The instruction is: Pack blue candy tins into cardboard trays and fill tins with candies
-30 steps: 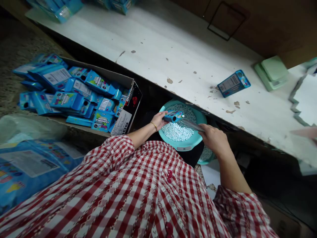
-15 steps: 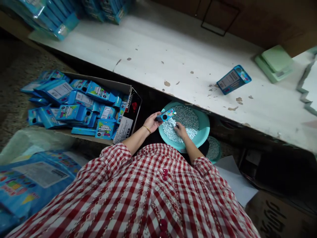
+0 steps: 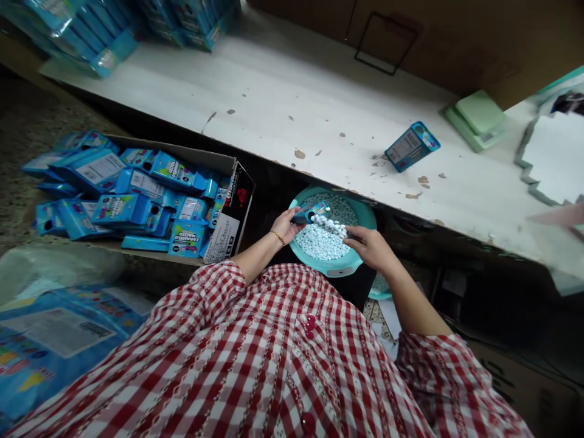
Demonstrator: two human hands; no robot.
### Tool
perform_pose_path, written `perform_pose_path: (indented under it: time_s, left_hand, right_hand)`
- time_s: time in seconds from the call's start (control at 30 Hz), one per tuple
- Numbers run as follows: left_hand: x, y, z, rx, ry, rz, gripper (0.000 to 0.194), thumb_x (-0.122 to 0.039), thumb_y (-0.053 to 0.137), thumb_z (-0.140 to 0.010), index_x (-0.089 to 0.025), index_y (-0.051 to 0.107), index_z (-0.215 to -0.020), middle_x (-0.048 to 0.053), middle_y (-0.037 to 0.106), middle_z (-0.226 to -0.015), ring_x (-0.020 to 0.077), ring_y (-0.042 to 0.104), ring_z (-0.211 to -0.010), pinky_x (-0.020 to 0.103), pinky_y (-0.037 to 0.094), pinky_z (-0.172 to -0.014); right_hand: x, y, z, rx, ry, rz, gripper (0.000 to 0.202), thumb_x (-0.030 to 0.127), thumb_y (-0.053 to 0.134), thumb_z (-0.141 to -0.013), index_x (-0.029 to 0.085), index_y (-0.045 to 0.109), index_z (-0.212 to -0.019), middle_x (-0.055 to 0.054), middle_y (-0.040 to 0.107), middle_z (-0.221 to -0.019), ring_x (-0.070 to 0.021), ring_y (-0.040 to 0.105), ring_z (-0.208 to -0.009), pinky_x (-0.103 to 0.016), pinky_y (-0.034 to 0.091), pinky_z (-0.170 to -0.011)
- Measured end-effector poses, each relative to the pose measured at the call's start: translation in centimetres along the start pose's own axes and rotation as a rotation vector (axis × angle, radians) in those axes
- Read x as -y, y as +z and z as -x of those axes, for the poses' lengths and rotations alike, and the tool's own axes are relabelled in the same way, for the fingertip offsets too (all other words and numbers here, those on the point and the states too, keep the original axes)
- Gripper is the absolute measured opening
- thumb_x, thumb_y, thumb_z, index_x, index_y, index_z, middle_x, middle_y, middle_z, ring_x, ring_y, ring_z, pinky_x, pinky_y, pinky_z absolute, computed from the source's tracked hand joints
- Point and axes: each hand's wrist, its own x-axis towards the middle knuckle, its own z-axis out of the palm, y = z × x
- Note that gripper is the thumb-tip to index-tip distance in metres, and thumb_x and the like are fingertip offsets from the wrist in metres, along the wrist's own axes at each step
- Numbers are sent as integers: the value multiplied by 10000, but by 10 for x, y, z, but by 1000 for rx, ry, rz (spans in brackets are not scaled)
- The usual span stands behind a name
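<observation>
My left hand (image 3: 286,225) is closed around a small blue candy box (image 3: 305,215), tilted over the turquoise basin (image 3: 370,226). In my right hand (image 3: 370,244) is the dark handle of a scoop (image 3: 343,231), heaped with white candies. Its front end is at the open end of the box, close to touching it. The same small white candies (image 3: 323,244) fill much of the basin, which rests at my lap. The scoop's blade is mostly hidden under its load.
A carton (image 3: 191,152) heaped with blue candy boxes (image 3: 116,210) stands at left. On the worn white table (image 3: 274,91) are one upright blue box (image 3: 412,147), a pale green scale (image 3: 479,118) and wrapped packs (image 3: 91,42). A blue bag (image 3: 59,340) lies at lower left.
My right hand has come up out of the candies and moved right, bringing up the loaded scoop. The left hand still holds the box over the basin. The view has shifted slightly.
</observation>
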Motion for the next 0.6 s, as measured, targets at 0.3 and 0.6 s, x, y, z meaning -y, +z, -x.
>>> perform_pose_path:
  time_s: [0.3,0.6]
  left_hand:
    - [18,6,-1,43,-7,-61,188,-198,467,-898,-147,591,-1031,22,613,-737,99,590,-556,251,522,-586]
    - [-1,-3,4,34,-11,-100,166,-186,485,-884,-117,619,-954,32,613,-726,100,580,-543,235,512,-526]
  right_hand:
    - [72,-20,-5,190,106,663,343,263,404,-889,168,579,-1169,-145,661,-1031,-244,652,-875,-321,473,-714]
    - [-6,-16,25,-19,180,421,371,317,438,-878,238,565,-1218,-76,649,-1142,-237,632,-925,-319,466,-727]
